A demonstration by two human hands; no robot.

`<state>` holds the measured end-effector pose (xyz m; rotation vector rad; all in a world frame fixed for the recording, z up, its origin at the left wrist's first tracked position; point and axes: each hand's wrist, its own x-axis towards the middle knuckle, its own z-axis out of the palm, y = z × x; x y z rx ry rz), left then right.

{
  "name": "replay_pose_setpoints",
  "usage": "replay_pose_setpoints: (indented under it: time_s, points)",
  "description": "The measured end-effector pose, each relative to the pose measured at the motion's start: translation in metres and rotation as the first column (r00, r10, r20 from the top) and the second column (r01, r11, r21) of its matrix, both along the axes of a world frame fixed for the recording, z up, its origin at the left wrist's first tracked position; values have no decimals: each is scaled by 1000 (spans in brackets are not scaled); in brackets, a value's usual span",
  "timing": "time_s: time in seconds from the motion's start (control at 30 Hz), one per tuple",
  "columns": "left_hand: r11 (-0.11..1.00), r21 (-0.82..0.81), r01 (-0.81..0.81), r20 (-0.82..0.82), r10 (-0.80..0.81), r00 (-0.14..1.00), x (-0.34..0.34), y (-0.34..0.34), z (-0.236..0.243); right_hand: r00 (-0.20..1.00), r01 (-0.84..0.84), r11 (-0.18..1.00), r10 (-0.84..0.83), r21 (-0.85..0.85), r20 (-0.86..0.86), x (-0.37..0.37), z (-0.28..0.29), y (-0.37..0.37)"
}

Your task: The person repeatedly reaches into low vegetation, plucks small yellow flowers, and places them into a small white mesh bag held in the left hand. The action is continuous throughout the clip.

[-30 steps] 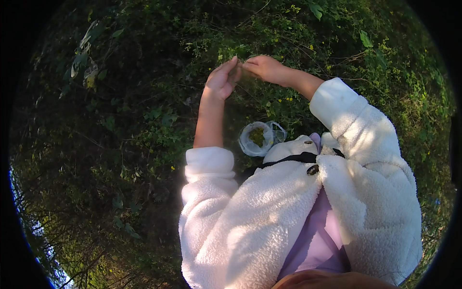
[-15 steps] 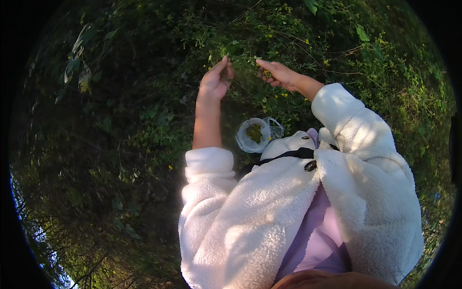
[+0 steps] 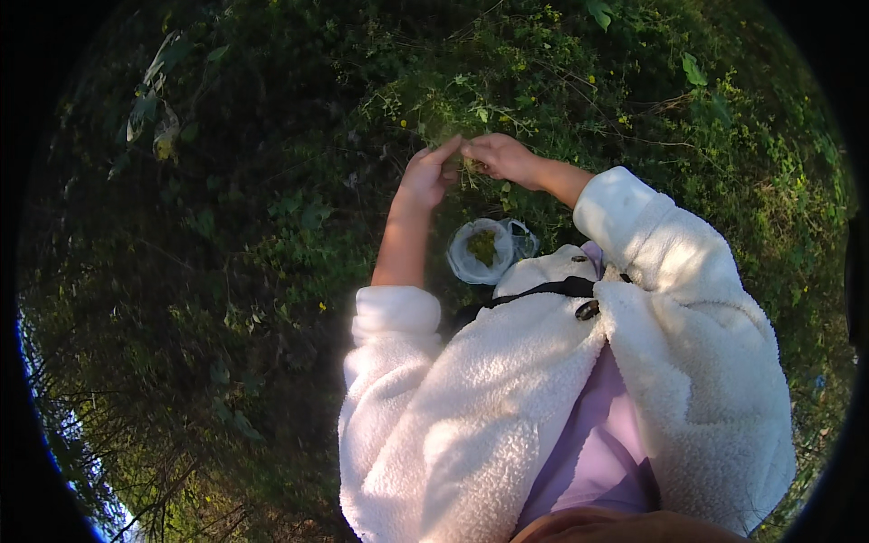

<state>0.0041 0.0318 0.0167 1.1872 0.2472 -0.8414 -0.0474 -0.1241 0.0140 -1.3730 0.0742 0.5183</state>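
My left hand (image 3: 429, 174) is closed in a pinch at the lower end of a leafy green stem (image 3: 466, 109); the exact grip is blurred. Its fingertips meet those of my right hand (image 3: 507, 161), which comes in from the right with curled fingers. Small yellow flowers (image 3: 471, 166) show between the right hand's fingers. Below the hands, a whitish translucent plastic bag (image 3: 463, 264) sits open-mouthed against my front. Yellow-green picked flowers (image 3: 483, 245) lie inside it.
Dense green plants with scattered yellow flowers (image 3: 623, 119) spread ahead and to the right. Pale withered leaves (image 3: 166, 136) hang at the far left. A dark strap (image 3: 552, 289) crosses my white fleece jacket (image 3: 480, 380). Bare twigs (image 3: 172, 498) are at the lower left.
My two hands have come together, both moving nearer to me, the left one also rightward. The leafy stem has bent toward them. The bag has hardly shifted.
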Motion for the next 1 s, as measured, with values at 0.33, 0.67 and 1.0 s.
replay_pose_setpoints:
  time_s: [0.33, 0.67, 1.0]
  points:
    - [986, -163, 45, -24, -50, 998, 1, 8, 10, 992, -6, 893, 62, 451, -110, -14, -3, -2]
    - [999, -50, 5, 133, 2, 991, -12, -6, 16, 994, -66, 968, 86, 240, -72, -24, 8, 6]
    - [979, -162, -124, 15, 128, 992, -3, 12, 10, 957, 156, 926, -55, 344, -285, -23, -21, -26]
